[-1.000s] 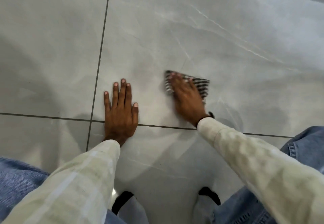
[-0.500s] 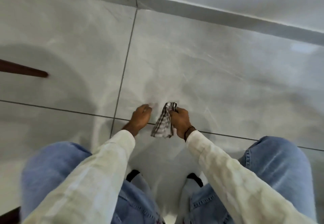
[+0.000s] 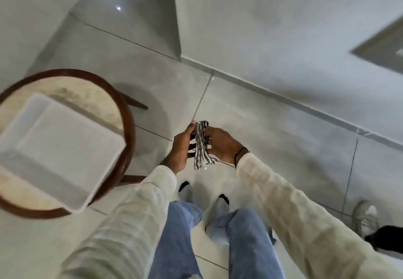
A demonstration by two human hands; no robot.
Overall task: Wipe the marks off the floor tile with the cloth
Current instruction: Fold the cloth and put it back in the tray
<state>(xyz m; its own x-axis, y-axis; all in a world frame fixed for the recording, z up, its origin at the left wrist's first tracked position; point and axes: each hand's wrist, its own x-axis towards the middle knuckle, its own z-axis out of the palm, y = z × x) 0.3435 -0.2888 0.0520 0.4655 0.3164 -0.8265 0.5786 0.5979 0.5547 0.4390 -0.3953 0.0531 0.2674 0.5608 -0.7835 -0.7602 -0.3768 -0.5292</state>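
Note:
The checked black-and-white cloth (image 3: 201, 146) hangs bunched between my two hands, well above the floor. My left hand (image 3: 182, 149) holds its left side, thumb up by the top fold. My right hand (image 3: 222, 146) grips it from the right, fingers curled round the fabric. The grey marbled floor tile (image 3: 261, 130) lies below and beyond the hands; no marks show on it from this height. I am upright, my jeans and white socks at the bottom of the view.
A round wooden stool (image 3: 125, 113) stands at the left with a white plastic tray (image 3: 58, 147) on its seat. A wall skirting (image 3: 283, 99) runs diagonally behind the tile. Another person's shoe (image 3: 364, 217) sits at the right edge.
The cloth left the floor: my right hand lifted it, my left hand came off the tile and took hold too. The view rose as I stood up, bringing the stool into sight.

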